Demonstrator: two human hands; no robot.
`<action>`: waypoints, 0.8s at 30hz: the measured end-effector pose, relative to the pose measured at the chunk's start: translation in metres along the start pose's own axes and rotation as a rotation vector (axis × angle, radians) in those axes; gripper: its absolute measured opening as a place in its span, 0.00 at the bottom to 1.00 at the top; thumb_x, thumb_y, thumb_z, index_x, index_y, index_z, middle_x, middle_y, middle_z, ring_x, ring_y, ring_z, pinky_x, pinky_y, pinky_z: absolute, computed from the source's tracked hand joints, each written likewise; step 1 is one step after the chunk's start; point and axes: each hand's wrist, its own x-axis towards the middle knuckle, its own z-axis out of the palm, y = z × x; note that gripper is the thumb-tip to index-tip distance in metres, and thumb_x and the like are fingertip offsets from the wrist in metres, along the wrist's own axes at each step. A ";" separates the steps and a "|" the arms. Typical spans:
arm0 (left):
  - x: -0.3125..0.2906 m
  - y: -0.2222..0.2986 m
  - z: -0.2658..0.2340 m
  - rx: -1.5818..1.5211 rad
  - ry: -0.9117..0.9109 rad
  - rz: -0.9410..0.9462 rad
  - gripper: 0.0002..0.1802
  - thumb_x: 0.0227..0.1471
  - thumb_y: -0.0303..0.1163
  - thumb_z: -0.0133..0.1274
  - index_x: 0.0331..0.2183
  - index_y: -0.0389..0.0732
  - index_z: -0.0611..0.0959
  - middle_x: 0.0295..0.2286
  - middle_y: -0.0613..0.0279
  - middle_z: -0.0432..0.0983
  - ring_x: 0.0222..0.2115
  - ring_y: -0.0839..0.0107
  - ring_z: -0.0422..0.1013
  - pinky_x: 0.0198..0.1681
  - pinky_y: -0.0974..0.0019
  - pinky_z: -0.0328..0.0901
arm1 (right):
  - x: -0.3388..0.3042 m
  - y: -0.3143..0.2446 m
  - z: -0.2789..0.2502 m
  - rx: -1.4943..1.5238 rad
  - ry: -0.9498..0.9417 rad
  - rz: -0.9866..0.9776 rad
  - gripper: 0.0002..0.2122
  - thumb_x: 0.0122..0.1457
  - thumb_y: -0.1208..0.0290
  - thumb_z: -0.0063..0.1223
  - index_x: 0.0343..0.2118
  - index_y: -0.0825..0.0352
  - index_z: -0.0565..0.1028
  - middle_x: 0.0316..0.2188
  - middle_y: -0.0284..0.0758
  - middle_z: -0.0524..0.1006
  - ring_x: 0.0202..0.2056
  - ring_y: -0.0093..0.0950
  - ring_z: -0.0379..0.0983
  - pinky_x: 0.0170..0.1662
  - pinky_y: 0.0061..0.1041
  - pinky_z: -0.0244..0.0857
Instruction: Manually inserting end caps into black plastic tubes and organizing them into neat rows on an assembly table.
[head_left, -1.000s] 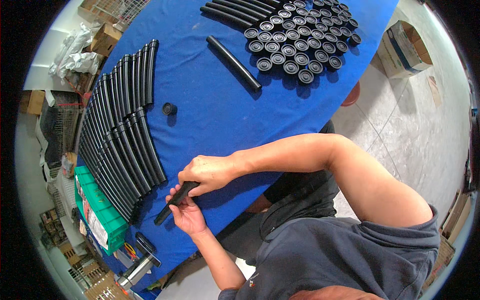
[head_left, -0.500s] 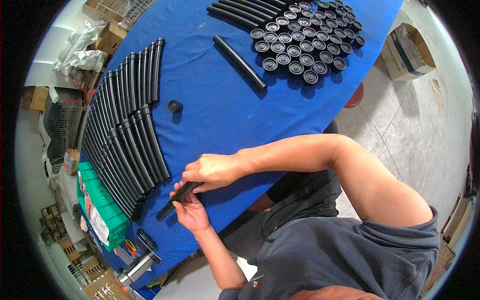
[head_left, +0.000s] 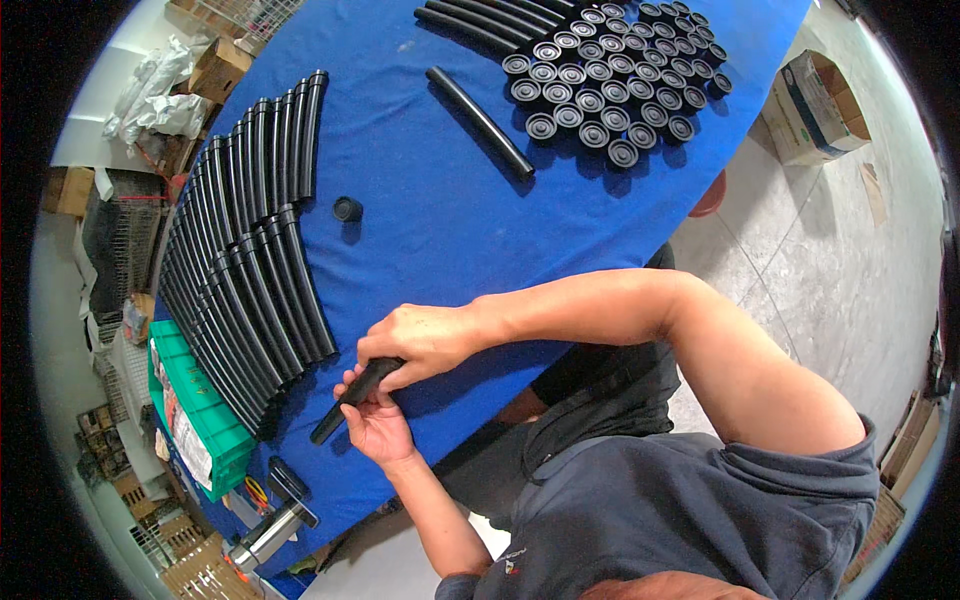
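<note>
Over the near part of the blue-covered table, both hands hold one short black tube (head_left: 340,417), which lies tilted across my fingers. My left hand (head_left: 380,432) supports it from below, the thumb along its side. My right hand (head_left: 420,340) is wrapped round the upper end, so that end is mostly hidden. A round black cap (head_left: 347,209) sits alone on the cloth beyond my hands. To the left lie rows of black tubes (head_left: 285,290) with wider collars at their far ends. Another single black tube (head_left: 480,123) lies slantwise farther off.
At the far right of the blue tabletop (head_left: 420,235) stand many round black caps (head_left: 594,133), beside more black tubes (head_left: 470,25). A green bin (head_left: 205,415) and a metal-and-black tool (head_left: 275,525) are at the left edge. A cardboard box (head_left: 815,110) stands on the floor.
My right hand has moved slightly left along the tube, still gripping its upper end. My left hand keeps its hold. Otherwise the view has only shifted a little.
</note>
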 end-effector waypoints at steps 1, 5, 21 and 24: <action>0.001 0.000 0.002 0.032 -0.015 0.003 0.17 0.59 0.29 0.50 0.50 0.33 0.74 0.54 0.45 0.66 0.59 0.53 0.60 0.60 0.50 0.62 | 0.001 -0.001 -0.001 0.133 -0.034 0.087 0.15 0.51 0.65 0.59 0.37 0.69 0.73 0.26 0.45 0.76 0.30 0.44 0.75 0.30 0.40 0.67; 0.001 -0.001 0.000 0.059 0.090 0.023 0.17 0.59 0.28 0.50 0.50 0.34 0.74 0.54 0.45 0.66 0.59 0.53 0.60 0.60 0.50 0.62 | -0.001 0.007 0.005 0.090 0.086 0.015 0.15 0.50 0.62 0.58 0.36 0.69 0.75 0.24 0.47 0.76 0.29 0.47 0.75 0.31 0.42 0.68; 0.002 -0.004 0.008 0.025 -0.004 -0.001 0.17 0.60 0.26 0.48 0.49 0.31 0.73 0.56 0.45 0.64 0.60 0.53 0.56 0.64 0.50 0.56 | -0.001 0.014 0.010 0.037 0.071 -0.006 0.14 0.51 0.63 0.57 0.33 0.72 0.74 0.22 0.47 0.76 0.27 0.46 0.75 0.32 0.42 0.67; 0.001 0.001 0.000 0.002 -0.004 -0.003 0.17 0.60 0.27 0.48 0.50 0.31 0.73 0.56 0.45 0.64 0.60 0.53 0.56 0.64 0.50 0.57 | -0.002 0.010 0.009 -0.083 0.089 -0.113 0.14 0.50 0.63 0.57 0.33 0.71 0.74 0.22 0.46 0.76 0.28 0.46 0.75 0.32 0.42 0.67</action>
